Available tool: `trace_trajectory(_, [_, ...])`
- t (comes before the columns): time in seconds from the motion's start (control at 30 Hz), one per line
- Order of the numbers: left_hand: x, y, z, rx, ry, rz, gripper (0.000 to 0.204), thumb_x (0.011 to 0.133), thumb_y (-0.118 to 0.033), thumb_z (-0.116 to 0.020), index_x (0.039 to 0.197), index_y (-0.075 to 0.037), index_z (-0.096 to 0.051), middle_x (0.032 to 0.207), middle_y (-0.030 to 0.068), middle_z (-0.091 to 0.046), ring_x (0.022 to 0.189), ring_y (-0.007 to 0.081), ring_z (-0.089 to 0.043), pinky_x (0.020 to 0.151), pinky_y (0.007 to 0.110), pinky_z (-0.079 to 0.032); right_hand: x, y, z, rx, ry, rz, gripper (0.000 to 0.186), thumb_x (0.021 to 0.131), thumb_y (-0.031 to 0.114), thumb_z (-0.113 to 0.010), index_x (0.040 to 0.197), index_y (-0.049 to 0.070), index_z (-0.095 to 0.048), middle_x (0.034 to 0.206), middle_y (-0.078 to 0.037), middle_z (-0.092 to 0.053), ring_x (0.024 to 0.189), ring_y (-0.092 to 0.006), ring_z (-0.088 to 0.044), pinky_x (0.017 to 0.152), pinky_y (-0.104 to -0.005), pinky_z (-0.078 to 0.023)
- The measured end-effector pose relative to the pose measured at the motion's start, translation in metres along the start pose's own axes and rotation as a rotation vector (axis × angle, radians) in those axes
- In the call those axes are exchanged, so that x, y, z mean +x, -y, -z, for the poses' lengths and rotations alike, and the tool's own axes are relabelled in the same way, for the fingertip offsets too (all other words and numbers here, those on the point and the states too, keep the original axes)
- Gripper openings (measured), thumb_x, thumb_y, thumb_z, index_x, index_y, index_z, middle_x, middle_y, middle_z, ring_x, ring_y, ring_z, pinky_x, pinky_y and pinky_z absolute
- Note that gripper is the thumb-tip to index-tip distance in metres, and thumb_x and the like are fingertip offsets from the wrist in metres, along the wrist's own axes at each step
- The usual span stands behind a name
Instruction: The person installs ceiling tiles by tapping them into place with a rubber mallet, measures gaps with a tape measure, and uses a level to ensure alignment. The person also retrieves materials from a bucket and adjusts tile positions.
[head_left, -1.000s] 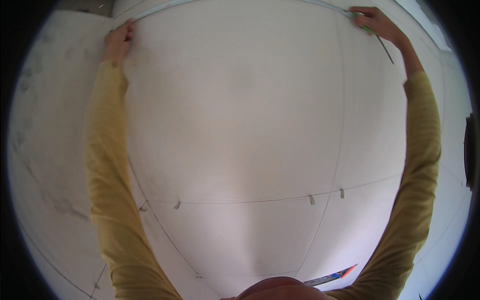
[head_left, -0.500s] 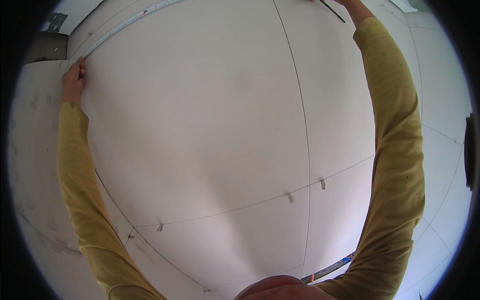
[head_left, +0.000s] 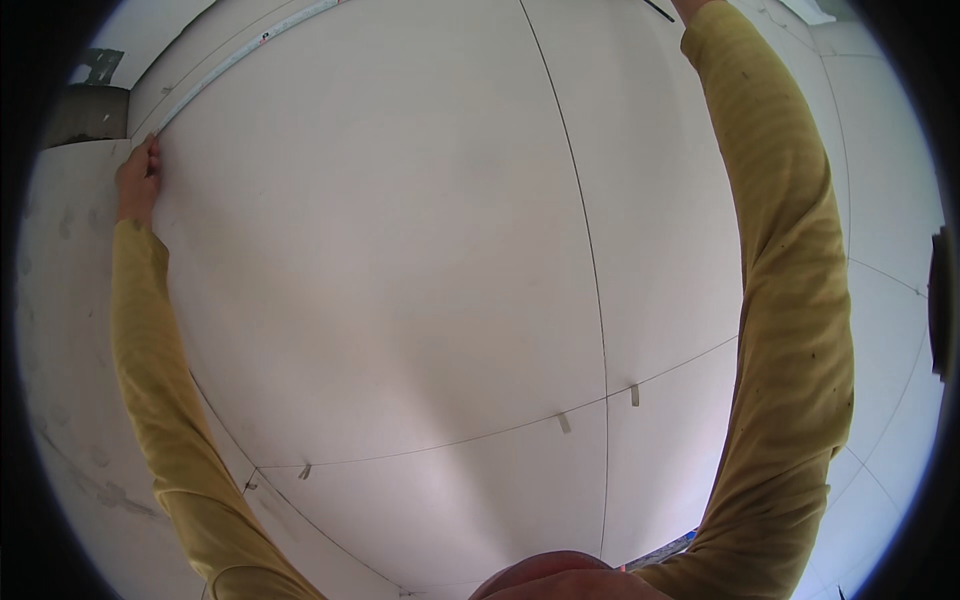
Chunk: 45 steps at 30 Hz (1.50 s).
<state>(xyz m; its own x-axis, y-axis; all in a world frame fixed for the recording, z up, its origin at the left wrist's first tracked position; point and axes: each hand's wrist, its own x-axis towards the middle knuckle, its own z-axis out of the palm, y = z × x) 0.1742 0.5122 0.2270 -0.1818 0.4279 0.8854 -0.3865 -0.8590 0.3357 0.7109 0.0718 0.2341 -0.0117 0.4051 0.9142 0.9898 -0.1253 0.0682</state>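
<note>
At the upper left, my left hand (head_left: 139,180) is closed, its fingers pinching the end of a pale tape measure (head_left: 230,62). The tape's blade runs up and right along the top of a large pale wall panel (head_left: 400,250) and leaves the picture. My right hand (head_left: 688,8) is mostly cut off at the top edge, with little more than the wrist showing. A thin dark stick (head_left: 659,10), like a pencil, juts out beside it and moves with it. The fingers on it are out of view, as is the tape's other end.
Thin dark joints divide the pale panels. Small grey tabs (head_left: 634,395) stick out of the lower joint. A dark recess (head_left: 85,113) lies beyond my left hand at the corner. A dark object (head_left: 940,305) stands at the right rim.
My right hand and the dark stick have moved up and slightly left, further out of the picture. My left hand and the tape's end sit slightly lower and further left. The panel joints have shifted left.
</note>
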Motion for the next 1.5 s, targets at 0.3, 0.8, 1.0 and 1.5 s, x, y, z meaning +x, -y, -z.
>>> trace_trajectory(0.3, [0.000,0.005,-0.005,0.155,-0.077,0.030,0.019,0.094,-0.036,-0.075,0.100,-0.018,-0.075,0.083,-0.0141,-0.060,0.067,-0.0036,-0.047,0.054,0.015,-0.031,0.014,-0.020,0.001,-0.019,0.003,0.092,0.049,0.082,0.041,-0.071,0.121,0.013,-0.077,0.110,-0.005,-0.075,0.096,-0.0181,-0.065,0.083,-0.0360,-0.055])
trace_trajectory(0.8, [0.004,0.004,0.002,0.211,-0.060,0.038,0.017,0.091,-0.034,-0.078,0.097,-0.018,-0.076,0.083,-0.0134,-0.065,0.066,-0.0039,-0.051,0.052,0.016,-0.031,0.000,-0.001,0.001,-0.060,-0.023,0.001,0.049,0.081,0.042,-0.072,0.121,0.013,-0.077,0.119,-0.009,-0.074,0.110,-0.0242,-0.065,0.095,-0.0394,-0.052])
trace_trajectory(1.0, [0.000,0.005,0.002,0.214,-0.044,-0.002,0.017,0.091,-0.034,-0.079,0.097,-0.018,-0.077,0.083,-0.0132,-0.064,0.065,-0.0032,-0.050,0.052,0.016,-0.031,0.013,-0.016,0.003,-0.044,0.039,0.082,0.041,0.081,0.040,-0.072,0.111,0.013,-0.080,0.104,-0.004,-0.074,0.096,-0.0195,-0.064,0.086,-0.0376,-0.053])
trace_trajectory(1.5, [0.006,0.004,0.005,0.197,-0.050,0.003,0.017,0.091,-0.032,-0.079,0.098,-0.017,-0.077,0.082,-0.0122,-0.065,0.063,-0.0037,-0.051,0.050,0.013,-0.032,0.003,-0.009,0.007,-0.016,0.070,0.047,0.046,0.081,0.040,-0.073,0.119,0.016,-0.079,0.112,-0.007,-0.074,0.103,-0.0225,-0.065,0.089,-0.0398,-0.053])
